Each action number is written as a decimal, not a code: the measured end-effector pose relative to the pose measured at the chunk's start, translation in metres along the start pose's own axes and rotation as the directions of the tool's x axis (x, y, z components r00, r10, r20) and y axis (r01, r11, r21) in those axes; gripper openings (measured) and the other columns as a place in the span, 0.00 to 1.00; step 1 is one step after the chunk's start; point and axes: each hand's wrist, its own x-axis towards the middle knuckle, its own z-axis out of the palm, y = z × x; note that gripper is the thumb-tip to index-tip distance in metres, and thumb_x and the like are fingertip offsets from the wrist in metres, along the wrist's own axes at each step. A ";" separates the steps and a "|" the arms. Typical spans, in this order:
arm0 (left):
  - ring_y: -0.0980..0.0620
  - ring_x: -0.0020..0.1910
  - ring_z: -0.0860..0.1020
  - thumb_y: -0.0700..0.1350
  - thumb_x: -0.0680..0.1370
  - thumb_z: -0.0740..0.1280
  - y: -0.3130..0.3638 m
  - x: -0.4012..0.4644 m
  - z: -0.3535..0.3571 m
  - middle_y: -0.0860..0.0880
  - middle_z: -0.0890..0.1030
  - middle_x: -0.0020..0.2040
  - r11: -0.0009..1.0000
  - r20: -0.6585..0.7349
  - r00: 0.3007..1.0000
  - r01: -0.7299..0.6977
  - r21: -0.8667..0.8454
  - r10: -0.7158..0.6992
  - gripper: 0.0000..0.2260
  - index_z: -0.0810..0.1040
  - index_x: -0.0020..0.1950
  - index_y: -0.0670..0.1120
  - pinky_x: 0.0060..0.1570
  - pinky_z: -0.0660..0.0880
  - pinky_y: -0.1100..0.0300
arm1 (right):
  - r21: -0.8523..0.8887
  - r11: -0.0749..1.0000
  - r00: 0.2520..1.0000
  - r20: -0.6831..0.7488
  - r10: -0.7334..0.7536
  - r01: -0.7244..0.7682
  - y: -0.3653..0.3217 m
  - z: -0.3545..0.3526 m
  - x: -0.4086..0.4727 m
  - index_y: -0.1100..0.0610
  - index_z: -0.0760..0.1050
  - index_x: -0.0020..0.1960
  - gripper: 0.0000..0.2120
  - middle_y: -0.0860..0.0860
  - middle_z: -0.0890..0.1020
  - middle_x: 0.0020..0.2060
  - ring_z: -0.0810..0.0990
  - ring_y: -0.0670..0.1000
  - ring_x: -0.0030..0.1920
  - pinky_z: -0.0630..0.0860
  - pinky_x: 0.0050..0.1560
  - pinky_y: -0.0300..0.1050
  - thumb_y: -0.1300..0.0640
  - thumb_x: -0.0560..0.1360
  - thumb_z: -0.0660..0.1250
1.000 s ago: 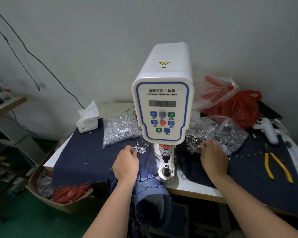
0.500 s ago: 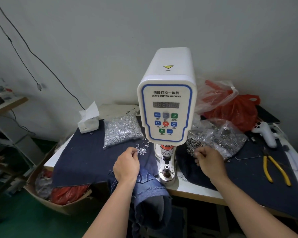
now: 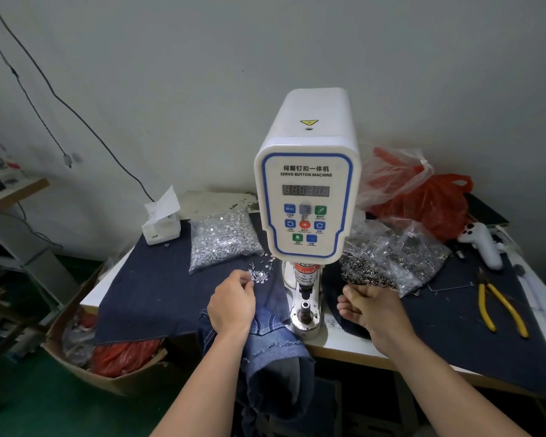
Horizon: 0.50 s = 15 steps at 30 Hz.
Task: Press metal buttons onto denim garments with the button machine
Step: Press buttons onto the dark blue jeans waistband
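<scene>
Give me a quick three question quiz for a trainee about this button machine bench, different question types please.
1. True or false: the yellow-handled pliers lie to the right of the servo button machine.
2. Which hand reaches the loose silver pieces on the dark cloth? A) left hand B) right hand
3. Fill in: the denim garment hangs over the table's ___ edge.

Key: 1 true; 2 A; 3 front.
</scene>
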 end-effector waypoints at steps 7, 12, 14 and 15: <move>0.51 0.48 0.82 0.50 0.80 0.71 0.002 -0.007 -0.005 0.60 0.84 0.48 0.994 -0.008 1.000 -0.003 -0.112 0.002 0.03 0.84 0.50 0.59 0.43 0.70 0.57 | 0.117 0.969 0.963 0.187 0.193 -0.217 0.000 0.026 -0.021 0.64 0.79 0.43 0.08 0.53 0.80 0.29 0.78 0.46 0.28 0.78 0.29 0.37 0.61 0.79 0.72; 0.58 0.46 0.81 0.46 0.77 0.73 0.000 -0.019 -0.016 0.61 0.84 0.44 0.954 -0.004 1.000 -0.006 -0.301 0.005 0.05 0.83 0.46 0.58 0.44 0.75 0.59 | 0.273 0.878 0.909 0.260 0.326 -0.393 -0.003 0.042 -0.031 0.65 0.81 0.41 0.05 0.56 0.82 0.31 0.80 0.47 0.26 0.76 0.24 0.37 0.66 0.74 0.75; 0.62 0.44 0.81 0.43 0.76 0.74 0.000 -0.025 -0.021 0.62 0.84 0.43 0.926 -0.029 0.999 -0.049 -0.374 0.041 0.07 0.83 0.44 0.57 0.43 0.71 0.70 | 0.303 0.852 0.896 0.267 0.355 -0.428 -0.003 0.044 -0.033 0.65 0.81 0.39 0.05 0.57 0.83 0.31 0.81 0.48 0.26 0.75 0.22 0.37 0.67 0.74 0.74; 0.64 0.45 0.80 0.42 0.76 0.74 0.001 -0.028 -0.023 0.62 0.84 0.42 0.913 -0.033 0.998 -0.066 -0.402 0.057 0.08 0.83 0.43 0.56 0.44 0.70 0.74 | 0.319 0.841 0.892 0.271 0.362 -0.438 -0.003 0.045 -0.033 0.66 0.81 0.38 0.07 0.58 0.83 0.31 0.81 0.48 0.25 0.76 0.22 0.37 0.67 0.75 0.73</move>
